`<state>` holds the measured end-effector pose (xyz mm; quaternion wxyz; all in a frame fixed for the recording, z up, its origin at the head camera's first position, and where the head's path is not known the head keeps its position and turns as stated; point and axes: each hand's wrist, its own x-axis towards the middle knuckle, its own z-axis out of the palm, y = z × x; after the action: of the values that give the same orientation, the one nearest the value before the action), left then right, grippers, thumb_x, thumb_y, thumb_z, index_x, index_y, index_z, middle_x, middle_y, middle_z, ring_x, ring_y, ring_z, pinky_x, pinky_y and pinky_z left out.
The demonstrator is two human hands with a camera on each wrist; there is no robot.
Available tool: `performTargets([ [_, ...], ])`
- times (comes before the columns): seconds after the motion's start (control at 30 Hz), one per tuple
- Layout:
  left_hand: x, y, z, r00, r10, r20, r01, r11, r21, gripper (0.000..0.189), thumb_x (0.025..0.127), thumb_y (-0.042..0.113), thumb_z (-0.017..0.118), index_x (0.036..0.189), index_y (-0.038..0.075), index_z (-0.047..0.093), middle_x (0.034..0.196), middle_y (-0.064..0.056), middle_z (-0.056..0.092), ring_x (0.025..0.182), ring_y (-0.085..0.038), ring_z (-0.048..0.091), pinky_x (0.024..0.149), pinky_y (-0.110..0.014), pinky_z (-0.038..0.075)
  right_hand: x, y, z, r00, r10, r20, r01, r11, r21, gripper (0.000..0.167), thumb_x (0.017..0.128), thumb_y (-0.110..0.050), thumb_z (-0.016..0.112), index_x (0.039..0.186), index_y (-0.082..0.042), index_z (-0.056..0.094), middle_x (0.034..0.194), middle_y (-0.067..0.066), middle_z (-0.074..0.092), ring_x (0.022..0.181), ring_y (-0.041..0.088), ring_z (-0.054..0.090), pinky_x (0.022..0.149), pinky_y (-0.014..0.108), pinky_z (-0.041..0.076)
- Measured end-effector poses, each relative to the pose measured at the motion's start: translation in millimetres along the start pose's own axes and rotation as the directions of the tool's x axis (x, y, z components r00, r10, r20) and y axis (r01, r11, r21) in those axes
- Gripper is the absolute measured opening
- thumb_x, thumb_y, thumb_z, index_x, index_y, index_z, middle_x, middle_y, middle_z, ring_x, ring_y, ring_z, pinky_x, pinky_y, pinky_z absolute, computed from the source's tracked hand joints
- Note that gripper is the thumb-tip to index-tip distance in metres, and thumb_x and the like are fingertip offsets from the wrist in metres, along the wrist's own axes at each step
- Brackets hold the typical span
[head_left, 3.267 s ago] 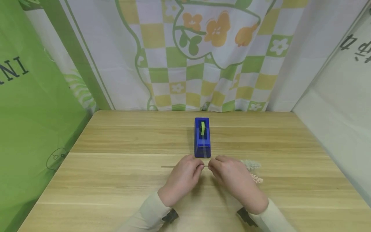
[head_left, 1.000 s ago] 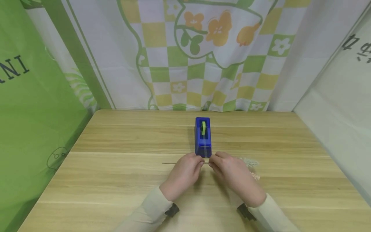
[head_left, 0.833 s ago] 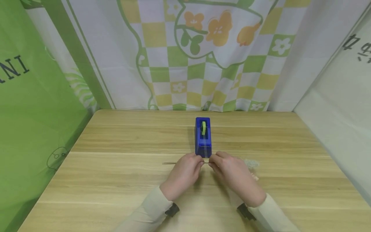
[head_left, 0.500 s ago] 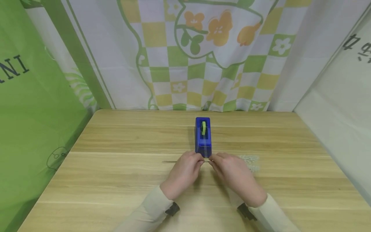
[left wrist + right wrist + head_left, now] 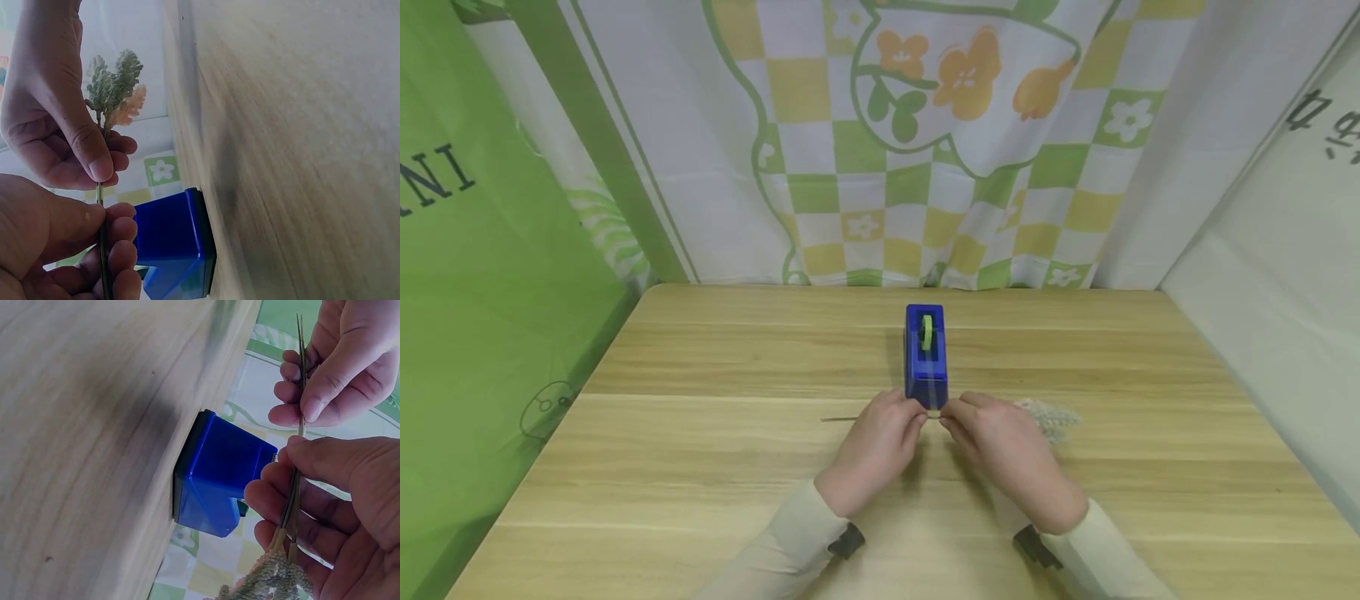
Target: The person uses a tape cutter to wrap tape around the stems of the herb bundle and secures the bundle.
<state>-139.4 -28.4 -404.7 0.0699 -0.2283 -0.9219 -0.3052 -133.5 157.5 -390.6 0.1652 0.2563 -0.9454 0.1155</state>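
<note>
Both hands pinch a thin bundle of flower stems (image 5: 838,419) held sideways in front of the tape dispenser (image 5: 927,387). My left hand (image 5: 874,454) grips the bare end, which sticks out to the left. My right hand (image 5: 1006,458) holds the stems nearer the blooms, fingers curled and thumb on top. Pale green flower heads (image 5: 115,81) and a pinkish one (image 5: 129,107) fan out beyond the right hand in the left wrist view. A short, lighter stretch of stem (image 5: 302,429) shows between the two thumbs in the right wrist view.
The blue dispenser carries a yellow-green tape roll (image 5: 927,332), and a clear strip runs to its front edge. It stands on a wood-grain table (image 5: 737,350) just beyond the fingertips. A patterned curtain (image 5: 857,192) hangs behind the table, with cloth at both sides.
The stems have turned between the fingers: the pinkish head, earlier below the green ones, now shows above them. Both hands have shifted slightly toward the dispenser, keeping hold.
</note>
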Motion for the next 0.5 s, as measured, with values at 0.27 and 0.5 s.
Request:
performTargets([
  [0.27,2.2,0.4,-1.3,1.0,0.004,-0.005,-0.004,1.0,-0.012,0.013,0.102,0.011,0.066,0.098,0.005,0.077,0.095,-0.007,0.074,0.086,-0.018,0.064,0.08,-0.031,0.057,0.7,1.0,0.0,1.0,-0.006,0.017,0.006,1.0,0.001,0.005,0.092,-0.014,0.079,0.095,-0.012,0.076,0.078,-0.004,0.07,0.066,0.008,0.061,0.062,0.025,0.054],
  [0.5,3.4,-0.2,-0.8,1.0,0.007,-0.013,-0.007,1.0,-0.023,0.01,0.1,0.009,0.069,0.098,0.004,0.078,0.096,-0.008,0.075,0.088,-0.019,0.065,0.082,-0.032,0.058,1.5,1.6,1.8,1.0,-0.017,0.008,0.017,1.0,-0.011,0.003,0.091,-0.012,0.08,0.094,-0.012,0.078,0.081,-0.004,0.071,0.07,0.011,0.064,0.065,0.027,0.056],
])
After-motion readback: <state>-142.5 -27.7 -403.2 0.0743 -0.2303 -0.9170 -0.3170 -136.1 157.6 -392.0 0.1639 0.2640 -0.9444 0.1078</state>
